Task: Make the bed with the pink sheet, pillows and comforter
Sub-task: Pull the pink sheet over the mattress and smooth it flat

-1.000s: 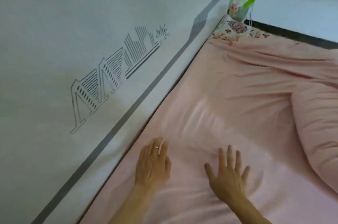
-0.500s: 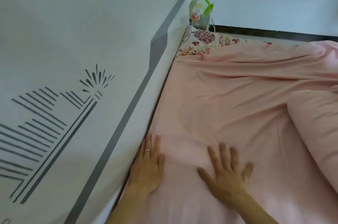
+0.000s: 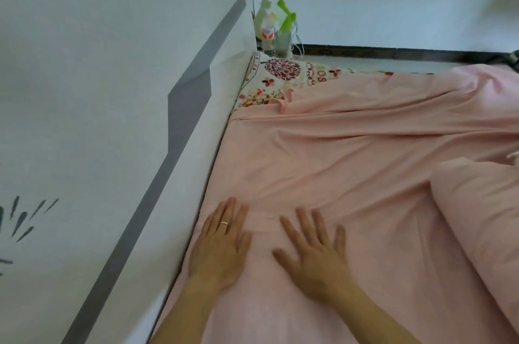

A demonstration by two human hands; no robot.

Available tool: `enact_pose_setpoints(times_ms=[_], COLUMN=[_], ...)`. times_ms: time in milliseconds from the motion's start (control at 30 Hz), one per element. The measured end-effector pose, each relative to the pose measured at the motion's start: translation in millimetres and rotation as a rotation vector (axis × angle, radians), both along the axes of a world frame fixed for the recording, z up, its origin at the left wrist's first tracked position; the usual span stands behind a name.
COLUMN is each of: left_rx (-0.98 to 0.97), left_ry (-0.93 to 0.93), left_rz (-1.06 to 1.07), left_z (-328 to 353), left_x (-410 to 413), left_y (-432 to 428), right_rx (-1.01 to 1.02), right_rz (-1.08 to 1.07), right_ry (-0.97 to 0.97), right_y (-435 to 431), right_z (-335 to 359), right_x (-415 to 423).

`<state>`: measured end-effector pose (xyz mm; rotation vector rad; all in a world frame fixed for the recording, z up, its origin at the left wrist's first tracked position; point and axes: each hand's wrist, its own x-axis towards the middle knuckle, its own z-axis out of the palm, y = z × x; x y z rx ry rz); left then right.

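Both hands lie flat with fingers spread, gripping nothing: left hand by the wall, right hand just beside it, evidently pressing the pink sheet smooth. Sheet stops short of the far corner, exposing the flowered mattress.

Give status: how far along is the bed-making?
Done: the sheet covers most of the bed up to the wall. In hand: the left hand and right hand lie flat on it near the wall edge, seemingly smoothing. Left: folds cross the sheet, the floral corner is bare, the probable comforter lies bunched at right, and no pillows are in view.
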<state>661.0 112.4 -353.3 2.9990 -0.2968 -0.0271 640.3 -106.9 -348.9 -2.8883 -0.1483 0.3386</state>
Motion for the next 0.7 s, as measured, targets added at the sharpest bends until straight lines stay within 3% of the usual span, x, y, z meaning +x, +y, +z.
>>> enact_pose_setpoints(times_ms=[267,467,700], left_rx=[0.083,0.085,0.067], left_ry=[-0.037,0.002,0.059], left_rz=[0.135,-0.115,0.08], left_z=[8,9,-11], left_x=[69,129,199], left_y=[-11,-47,-33], right_rx=[-0.11,-0.079,-0.05], right_rz=[-0.187,-0.021,-0.147], right_ry=[0.111,-0.043,0.053], right_y=[-60,-51,-58], right_z=[1,-8,-20], right_x=[56,116,184])
